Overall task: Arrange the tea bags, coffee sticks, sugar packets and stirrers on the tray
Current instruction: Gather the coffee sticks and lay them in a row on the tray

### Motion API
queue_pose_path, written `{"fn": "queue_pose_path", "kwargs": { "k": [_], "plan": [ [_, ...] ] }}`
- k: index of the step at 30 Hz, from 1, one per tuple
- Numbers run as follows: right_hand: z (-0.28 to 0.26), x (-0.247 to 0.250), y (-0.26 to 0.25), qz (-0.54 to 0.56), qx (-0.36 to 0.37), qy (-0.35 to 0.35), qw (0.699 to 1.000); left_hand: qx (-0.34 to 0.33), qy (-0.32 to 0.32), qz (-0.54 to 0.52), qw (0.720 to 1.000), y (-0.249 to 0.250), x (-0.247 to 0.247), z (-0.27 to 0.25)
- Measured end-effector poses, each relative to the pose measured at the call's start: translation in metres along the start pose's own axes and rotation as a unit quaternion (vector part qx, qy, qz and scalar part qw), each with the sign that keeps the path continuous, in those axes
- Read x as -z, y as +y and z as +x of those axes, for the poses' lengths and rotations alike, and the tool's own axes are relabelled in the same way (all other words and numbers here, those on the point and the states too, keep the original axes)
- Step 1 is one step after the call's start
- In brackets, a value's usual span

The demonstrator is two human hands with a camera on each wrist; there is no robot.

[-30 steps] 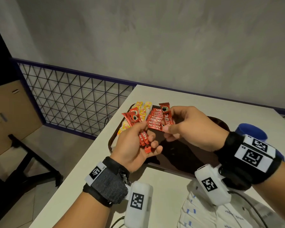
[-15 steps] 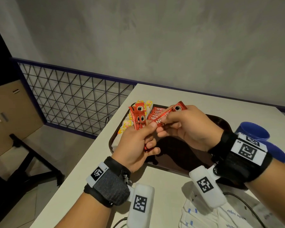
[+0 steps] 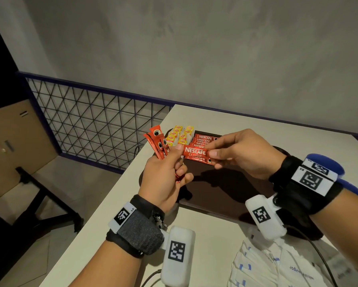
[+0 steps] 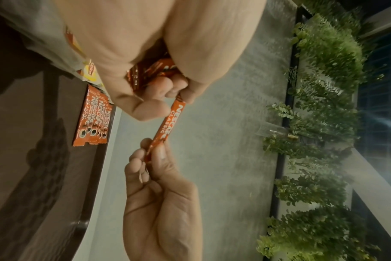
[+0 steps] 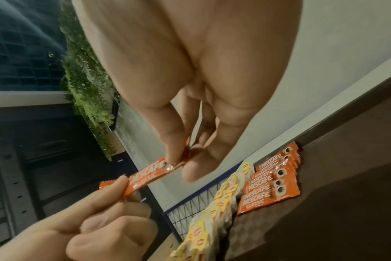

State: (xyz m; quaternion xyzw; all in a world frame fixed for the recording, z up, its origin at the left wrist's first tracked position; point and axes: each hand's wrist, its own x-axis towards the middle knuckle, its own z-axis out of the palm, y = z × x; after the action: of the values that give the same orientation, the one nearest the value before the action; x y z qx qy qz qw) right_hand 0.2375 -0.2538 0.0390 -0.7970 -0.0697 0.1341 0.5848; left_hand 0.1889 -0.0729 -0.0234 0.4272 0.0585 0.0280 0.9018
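Both grips, left hand (image 3: 163, 172) and right hand (image 3: 242, 154), pinch one coffee stick (image 3: 195, 152) above the tray (image 3: 215, 206).

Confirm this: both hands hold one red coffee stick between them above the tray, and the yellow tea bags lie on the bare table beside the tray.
One thing is wrong: the yellow tea bags lie on the tray, at its far end next to the row of coffee sticks; the head view shows this. The rest holds: left hand and right hand pinch one red coffee stick above the tray.
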Motion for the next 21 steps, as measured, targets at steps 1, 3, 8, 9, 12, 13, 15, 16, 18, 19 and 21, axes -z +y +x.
{"fn": "queue_pose_path", "kwargs": {
  "k": [1,3,8,9,12,13,15,16,18,19,21],
  "plan": [
    [0.003,0.002,0.001,-0.011,-0.004,-0.007,1.0,0.002,0.007,-0.003,1.0,0.0,0.001,0.001],
    [0.014,0.008,0.005,-0.053,-0.009,0.006,0.999,0.007,0.027,-0.014,1.0,0.001,0.002,0.003],
    [0.045,0.019,0.022,-0.182,-0.022,0.074,0.98,0.016,0.053,-0.034,0.998,0.003,0.005,0.007],
    [0.05,0.018,0.025,-0.184,-0.032,0.069,0.98,0.017,0.051,-0.036,0.998,0.002,0.006,0.007],
    [0.063,0.012,0.033,-0.189,-0.053,0.054,0.979,0.02,0.049,-0.034,0.998,0.001,0.006,0.007],
    [0.066,0.01,0.035,-0.191,-0.056,0.051,0.979,0.02,0.05,-0.034,0.998,0.001,0.007,0.007],
    [0.07,0.007,0.036,-0.199,-0.062,0.041,0.977,0.018,0.049,-0.034,0.998,0.001,0.007,0.008],
    [0.072,0.006,0.037,-0.205,-0.065,0.035,0.976,0.018,0.048,-0.033,0.998,0.001,0.007,0.008],
    [0.074,0.004,0.039,-0.217,-0.073,0.026,0.973,0.019,0.046,-0.032,0.998,0.001,0.007,0.008],
    [0.075,0.004,0.04,-0.224,-0.076,0.023,0.971,0.019,0.046,-0.031,0.998,0.001,0.007,0.008],
    [0.078,0.005,0.043,-0.24,-0.078,0.023,0.967,0.018,0.046,-0.029,0.998,0.001,0.007,0.008]
  ]
}}
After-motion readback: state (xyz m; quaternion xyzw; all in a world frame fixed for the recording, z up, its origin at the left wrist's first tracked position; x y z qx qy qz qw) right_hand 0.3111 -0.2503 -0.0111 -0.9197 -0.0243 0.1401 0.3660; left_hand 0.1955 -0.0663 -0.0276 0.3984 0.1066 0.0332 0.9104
